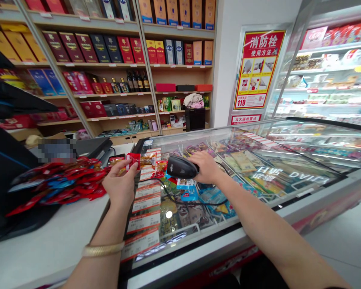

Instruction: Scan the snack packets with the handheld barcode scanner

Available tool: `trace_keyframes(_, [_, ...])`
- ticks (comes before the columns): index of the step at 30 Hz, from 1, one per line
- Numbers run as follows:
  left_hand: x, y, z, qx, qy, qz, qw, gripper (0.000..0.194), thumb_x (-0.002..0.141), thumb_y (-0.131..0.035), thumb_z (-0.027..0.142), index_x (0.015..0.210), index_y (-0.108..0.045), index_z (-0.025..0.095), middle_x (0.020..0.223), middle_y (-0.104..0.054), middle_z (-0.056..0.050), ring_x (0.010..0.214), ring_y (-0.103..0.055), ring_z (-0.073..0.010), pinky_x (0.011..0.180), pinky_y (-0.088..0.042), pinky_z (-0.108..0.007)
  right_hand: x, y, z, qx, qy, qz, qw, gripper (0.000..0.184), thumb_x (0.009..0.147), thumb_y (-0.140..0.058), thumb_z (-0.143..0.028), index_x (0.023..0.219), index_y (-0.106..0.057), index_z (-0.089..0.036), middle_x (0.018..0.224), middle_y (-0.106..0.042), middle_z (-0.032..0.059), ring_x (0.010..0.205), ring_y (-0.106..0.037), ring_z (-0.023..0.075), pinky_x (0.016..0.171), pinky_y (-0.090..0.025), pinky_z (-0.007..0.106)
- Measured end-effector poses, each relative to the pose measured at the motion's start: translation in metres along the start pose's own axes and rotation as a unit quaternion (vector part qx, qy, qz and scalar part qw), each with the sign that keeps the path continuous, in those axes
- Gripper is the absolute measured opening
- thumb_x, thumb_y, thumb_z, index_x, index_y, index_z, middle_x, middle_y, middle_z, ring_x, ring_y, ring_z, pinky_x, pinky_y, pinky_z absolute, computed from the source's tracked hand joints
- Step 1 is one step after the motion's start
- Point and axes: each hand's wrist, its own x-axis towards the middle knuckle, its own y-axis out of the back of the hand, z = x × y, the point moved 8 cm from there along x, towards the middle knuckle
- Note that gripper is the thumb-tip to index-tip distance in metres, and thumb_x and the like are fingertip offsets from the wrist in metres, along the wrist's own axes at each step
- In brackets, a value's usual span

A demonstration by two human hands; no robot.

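My left hand pinches a small red-and-clear snack packet between thumb and fingers, above the left edge of the freezer. Wrapped around a black barcode scanner is my right hand; the scanner's head points left toward the packet. Its dark cable loops over the freezer's glass lid. Blue snack packets and some red ones show just below the scanner. To the left of my left hand, a pile of red and blue snack packets lies on the white counter.
A chest freezer with a glass top spans the middle and right, price labels along its left side. On the far left stands a dark monitor. Behind are shelves of boxes and a lit display fridge.
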Motion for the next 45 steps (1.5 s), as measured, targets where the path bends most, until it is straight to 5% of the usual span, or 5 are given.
trace_keyframes(11, [-0.001, -0.002, -0.004, -0.004, -0.011, -0.007, 1.000, 0.043, 0.057, -0.083, 0.038, 0.092, -0.074, 0.015, 0.098, -0.071, -0.006, 0.071, -0.067, -0.0146, 0.074, -0.063, -0.035, 0.000, 0.002, 0.013, -0.014, -0.032, 0.024, 0.999, 0.036, 0.070, -0.070, -0.034, 0.102, -0.072, -0.017, 0.095, -0.074, 0.0114, 0.090, -0.061, 0.0266, 0.078, -0.038, 0.035])
trace_keyframes(18, [-0.028, -0.046, -0.039, 0.014, 0.087, -0.169, 0.982, 0.047, 0.066, -0.077, 0.035, 0.109, -0.074, 0.014, 0.105, -0.074, -0.012, 0.091, -0.072, -0.0237, 0.091, -0.058, -0.044, -0.011, 0.010, 0.066, -0.047, -0.148, 0.063, 0.986, 0.028, 0.072, -0.074, -0.035, 0.095, -0.073, -0.019, 0.093, -0.076, 0.0107, 0.091, -0.065, 0.0283, 0.078, -0.044, 0.034])
trace_keyframes(25, [-0.047, -0.079, -0.045, 0.217, -0.056, -0.357, 0.907, 0.032, 0.075, -0.063, 0.032, 0.099, -0.078, 0.018, 0.123, -0.071, -0.012, 0.125, -0.060, -0.0293, 0.115, -0.040, -0.049, -0.020, 0.006, 0.085, -0.060, -0.207, 0.041, 0.976, 0.027, 0.072, -0.076, -0.035, 0.093, -0.073, -0.018, 0.093, -0.076, 0.0103, 0.089, -0.068, 0.0290, 0.077, -0.047, 0.034])
trace_keyframes(32, [-0.024, -0.045, -0.014, 0.515, -0.185, -0.228, 0.806, 0.047, 0.084, -0.049, 0.028, 0.124, -0.069, 0.016, 0.131, -0.063, -0.019, 0.124, -0.056, -0.0346, 0.109, -0.041, -0.051, -0.020, 0.004, 0.084, -0.067, -0.204, 0.036, 0.976, 0.025, 0.074, -0.074, -0.036, 0.093, -0.074, -0.019, 0.093, -0.077, 0.0103, 0.088, -0.069, 0.0278, 0.077, -0.048, 0.033])
trace_keyframes(45, [0.016, 0.008, -0.031, 0.659, 0.024, -0.156, 0.735, 0.056, 0.084, -0.048, 0.030, 0.138, -0.058, 0.022, 0.134, -0.059, -0.026, 0.122, -0.057, -0.0433, 0.097, -0.043, -0.058, -0.019, -0.003, 0.081, -0.061, -0.191, 0.027, 0.979, 0.027, 0.076, -0.075, -0.039, 0.094, -0.073, -0.019, 0.095, -0.077, 0.0102, 0.090, -0.069, 0.0274, 0.078, -0.046, 0.032])
